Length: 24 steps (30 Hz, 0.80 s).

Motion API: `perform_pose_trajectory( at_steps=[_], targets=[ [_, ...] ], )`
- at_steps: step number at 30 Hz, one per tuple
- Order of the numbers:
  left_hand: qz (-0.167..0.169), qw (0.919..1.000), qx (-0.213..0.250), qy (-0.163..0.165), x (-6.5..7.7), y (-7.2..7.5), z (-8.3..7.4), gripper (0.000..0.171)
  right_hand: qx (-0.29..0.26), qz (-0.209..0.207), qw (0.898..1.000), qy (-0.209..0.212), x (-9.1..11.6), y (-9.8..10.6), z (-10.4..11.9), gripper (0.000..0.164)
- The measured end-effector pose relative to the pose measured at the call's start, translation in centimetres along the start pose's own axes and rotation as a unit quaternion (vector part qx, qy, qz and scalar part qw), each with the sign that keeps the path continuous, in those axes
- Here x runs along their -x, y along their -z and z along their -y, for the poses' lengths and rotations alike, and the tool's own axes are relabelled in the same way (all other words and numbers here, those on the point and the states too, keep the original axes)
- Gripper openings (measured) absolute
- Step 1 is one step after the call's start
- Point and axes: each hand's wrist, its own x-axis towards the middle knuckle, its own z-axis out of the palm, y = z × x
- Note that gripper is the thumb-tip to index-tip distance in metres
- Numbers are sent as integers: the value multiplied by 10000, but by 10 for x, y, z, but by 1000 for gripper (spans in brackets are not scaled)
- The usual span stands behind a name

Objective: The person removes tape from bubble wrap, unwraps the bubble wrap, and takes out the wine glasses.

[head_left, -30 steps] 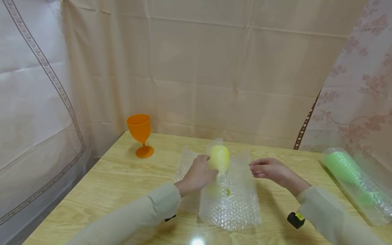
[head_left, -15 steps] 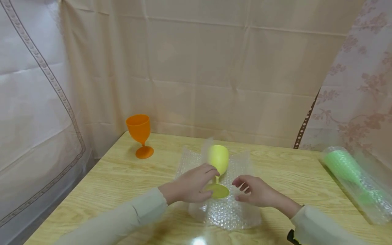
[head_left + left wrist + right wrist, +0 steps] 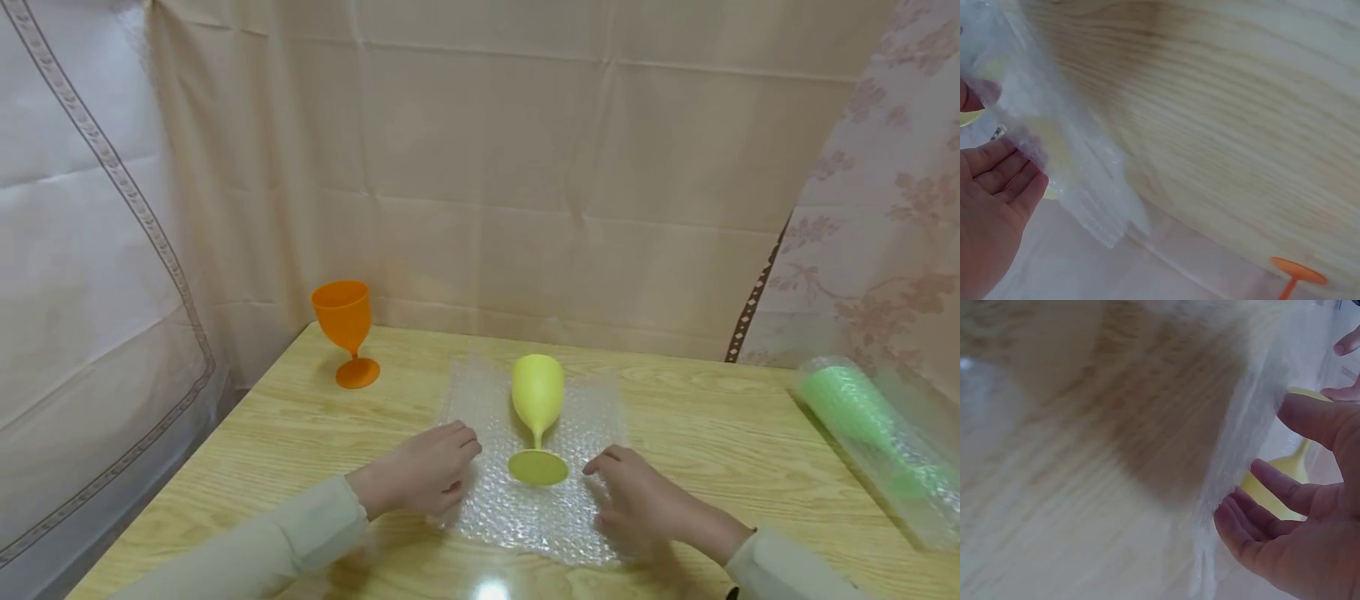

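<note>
A yellow goblet (image 3: 537, 392) lies on its side on a sheet of clear bubble wrap (image 3: 525, 523), its round foot toward me and its bowl pointing away. My left hand (image 3: 427, 468) is at the left edge of the sheet. In the left wrist view, the fingertips (image 3: 1034, 178) press against the inner face of the wrap. At the opposite edge is my right hand (image 3: 643, 497), with thumb and fingers spread. Its fingertips (image 3: 1225, 512) meet the wrap's inner side in the right wrist view. Neither hand touches the goblet.
An orange goblet (image 3: 342, 315) stands upright at the back left of the wooden table (image 3: 300, 450). Toward the right edge lies a green goblet (image 3: 847, 404) wrapped in bubble wrap. Beige cloth (image 3: 480, 167) hangs behind the table.
My left hand has drawn back from the goblet to the left edge of the wrap. My right hand has come down to the right edge. The wrap now lies spread beneath the uncovered goblet.
</note>
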Motion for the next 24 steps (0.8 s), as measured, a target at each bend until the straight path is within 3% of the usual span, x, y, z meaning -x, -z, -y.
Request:
perform_pose_trajectory(
  at_steps=[7,14,17,20,24],
  targets=[
    [265,9977,551,288,12,-9,8,18,226,-309,9991,182,10,-8,-14,48],
    [256,9919,1185,372,21,-17,13,9,180,-414,9987,252,18,-7,-22,47],
    [434,9824,1693,652,22,-17,15,18,66,-338,9992,181,19,-5,-22,46],
    [696,9673,2217,1018,19,-15,18,30,-35,-222,9997,80,20,-4,-22,46],
    [1068,9464,2740,1340,6,-7,24,24,-32,-177,9998,14,20,-3,-20,46]
  ],
)
